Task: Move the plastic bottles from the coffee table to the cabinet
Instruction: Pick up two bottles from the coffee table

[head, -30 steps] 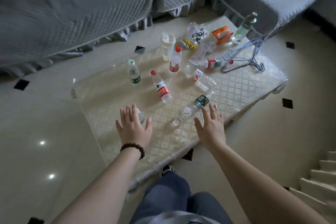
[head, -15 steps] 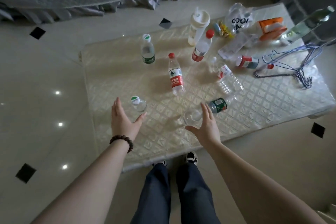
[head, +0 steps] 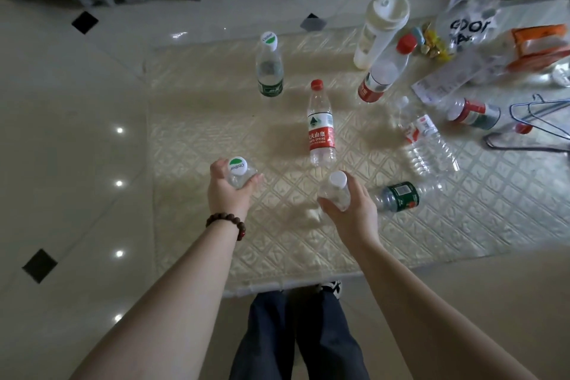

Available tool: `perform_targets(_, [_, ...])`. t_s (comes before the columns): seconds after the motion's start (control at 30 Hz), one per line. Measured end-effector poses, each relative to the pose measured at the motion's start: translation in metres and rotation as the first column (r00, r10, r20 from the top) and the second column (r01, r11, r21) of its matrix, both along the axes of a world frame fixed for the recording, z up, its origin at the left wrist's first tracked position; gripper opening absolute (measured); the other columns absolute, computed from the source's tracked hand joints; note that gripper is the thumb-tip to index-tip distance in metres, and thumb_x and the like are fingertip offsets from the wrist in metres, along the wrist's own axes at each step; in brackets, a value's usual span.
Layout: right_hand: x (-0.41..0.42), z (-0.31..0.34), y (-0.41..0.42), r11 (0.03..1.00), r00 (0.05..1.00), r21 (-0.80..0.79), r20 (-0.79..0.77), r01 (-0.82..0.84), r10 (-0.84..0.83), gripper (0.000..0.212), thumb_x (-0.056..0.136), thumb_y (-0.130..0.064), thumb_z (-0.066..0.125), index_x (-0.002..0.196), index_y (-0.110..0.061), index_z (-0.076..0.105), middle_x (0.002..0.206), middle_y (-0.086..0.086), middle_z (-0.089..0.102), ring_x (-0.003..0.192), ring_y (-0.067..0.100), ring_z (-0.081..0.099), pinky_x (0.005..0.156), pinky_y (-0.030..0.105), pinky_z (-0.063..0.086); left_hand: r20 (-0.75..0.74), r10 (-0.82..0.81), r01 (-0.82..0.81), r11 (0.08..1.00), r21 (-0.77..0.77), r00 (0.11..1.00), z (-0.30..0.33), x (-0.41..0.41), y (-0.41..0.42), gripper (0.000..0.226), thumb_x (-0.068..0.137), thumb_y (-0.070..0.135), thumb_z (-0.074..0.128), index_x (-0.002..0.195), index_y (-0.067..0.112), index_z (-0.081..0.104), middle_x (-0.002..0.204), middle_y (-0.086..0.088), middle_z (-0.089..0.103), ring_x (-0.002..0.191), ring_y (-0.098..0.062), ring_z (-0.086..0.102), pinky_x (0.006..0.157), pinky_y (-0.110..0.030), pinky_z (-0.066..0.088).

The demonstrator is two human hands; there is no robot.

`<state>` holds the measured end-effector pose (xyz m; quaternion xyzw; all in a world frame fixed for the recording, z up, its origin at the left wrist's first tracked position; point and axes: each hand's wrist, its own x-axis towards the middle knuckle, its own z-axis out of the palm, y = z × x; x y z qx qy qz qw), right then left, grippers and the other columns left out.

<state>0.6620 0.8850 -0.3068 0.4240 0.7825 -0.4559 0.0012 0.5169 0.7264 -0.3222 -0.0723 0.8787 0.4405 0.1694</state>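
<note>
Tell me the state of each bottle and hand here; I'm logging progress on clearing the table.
left hand: grips green-capped bottle
right hand: grips white-capped bottle
red-label bottle: upright, capped
green-label bottle: upright, capped
dark-green-label bottle: lying down
crumpled clear bottle: lying down

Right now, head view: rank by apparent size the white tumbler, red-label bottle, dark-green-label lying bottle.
1. white tumbler
2. red-label bottle, close to the tumbler; the wide lens makes this unsure
3. dark-green-label lying bottle, partly transparent, its full length hard to see
</note>
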Motion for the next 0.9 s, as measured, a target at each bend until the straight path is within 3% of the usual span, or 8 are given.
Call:
perform_targets(0.17, [-0.006, -0.002, 0.001, 1.0, 0.999, -0.001, 0.008, -0.031, 0.031, 0.06, 0.079, -0.032, 0.073, 0.131, -0.028, 0.045, 0.124, -0.006, 0.057, 0.109, 0.011, 0.05, 0.087, 0.028, 0.04, 0.04, -0.049, 0.048, 0.999, 0.026, 0.998, -0.001, -0.002, 0.0, 0.054, 0.065, 0.037, 0.083, 0.105, 0.013, 0.055, 0.095, 0.001, 0.063, 0.089, -0.017, 0.06, 0.082, -0.03, 0.048])
perform_targets(0.27, [-0.003, 0.006, 0.002, 1.0, 0.999, -0.029, 0.04, -0.012, 0.013, 0.06, 0.078, -0.033, 0.074, 0.131, -0.029, 0.047, 0.125, -0.003, 0.059, 0.114, 0.015, 0.053, 0.095, 0.036, 0.046, 0.081, -0.087, 0.081, 0.994, 0.068, 0.993, 0.011, 0.005, -0.004, 0.041, 0.063, 0.039, 0.084, 0.087, 0.022, 0.057, 0.089, 0.003, 0.065, 0.088, -0.017, 0.063, 0.082, -0.035, 0.052])
perform_targets(0.43, [0.004, 0.04, 0.004, 0.997, 1.0, -0.071, 0.0, 0.026, -0.026, 0.054, 0.075, -0.032, 0.076, 0.124, -0.029, 0.053, 0.114, -0.006, 0.064, 0.107, 0.015, 0.057, 0.092, 0.038, 0.049, 0.062, -0.135, 0.129, 0.988, 0.089, 0.989, 0.053, 0.022, -0.007, 0.035, 0.061, 0.043, 0.084, 0.081, 0.03, 0.058, 0.092, 0.004, 0.067, 0.093, -0.015, 0.064, 0.081, -0.035, 0.053])
perform_targets(0.53, [0.01, 0.072, 0.009, 0.996, 0.998, -0.081, -0.048, 0.041, -0.045, 0.047, 0.073, -0.034, 0.078, 0.115, -0.031, 0.057, 0.1, -0.01, 0.067, 0.096, 0.013, 0.061, 0.083, 0.032, 0.051, 0.042, -0.152, 0.147, 0.984, 0.102, 0.988, 0.086, 0.033, -0.005, 0.035, 0.061, 0.046, 0.082, 0.085, 0.032, 0.06, 0.097, 0.004, 0.067, 0.096, -0.014, 0.064, 0.083, -0.038, 0.054])
perform_targets(0.63, [0.016, 0.111, 0.016, 0.995, 0.992, -0.077, -0.104, 0.064, -0.072, 0.047, 0.071, -0.035, 0.079, 0.113, -0.031, 0.059, 0.095, -0.01, 0.068, 0.091, 0.012, 0.063, 0.078, 0.03, 0.051, 0.006, -0.187, 0.186, 0.979, 0.083, 0.982, 0.124, 0.041, 0.002, 0.05, 0.062, 0.052, 0.08, 0.1, 0.024, 0.063, 0.101, 0.003, 0.067, 0.099, -0.016, 0.062, 0.083, -0.04, 0.054])
perform_targets(0.77, [0.027, 0.17, 0.022, 0.996, 0.978, -0.014, -0.19, 0.084, -0.085, 0.045, 0.074, -0.029, 0.078, 0.113, -0.03, 0.056, 0.091, -0.015, 0.064, 0.084, 0.004, 0.061, 0.064, 0.015, 0.041, -0.075, -0.244, 0.252, 0.961, 0.113, 0.967, 0.18, 0.054, 0.017, 0.063, 0.065, 0.051, 0.077, 0.117, 0.02, 0.06, 0.106, 0.006, 0.062, 0.101, -0.014, 0.058, 0.084, -0.029, 0.048])
perform_targets(0.9, [0.046, 0.206, 0.023, 0.99, 0.961, 0.036, -0.246, 0.138, -0.125, 0.055, 0.072, -0.03, 0.079, 0.119, -0.033, 0.05, 0.097, -0.012, 0.062, 0.09, 0.009, 0.058, 0.068, 0.021, 0.042, -0.178, -0.279, 0.309, 0.935, 0.172, 0.944, 0.215, 0.063, 0.033, 0.054, 0.065, 0.059, 0.072, 0.108, 0.028, 0.061, 0.104, 0.007, 0.066, 0.098, -0.011, 0.061, 0.083, -0.029, 0.05])
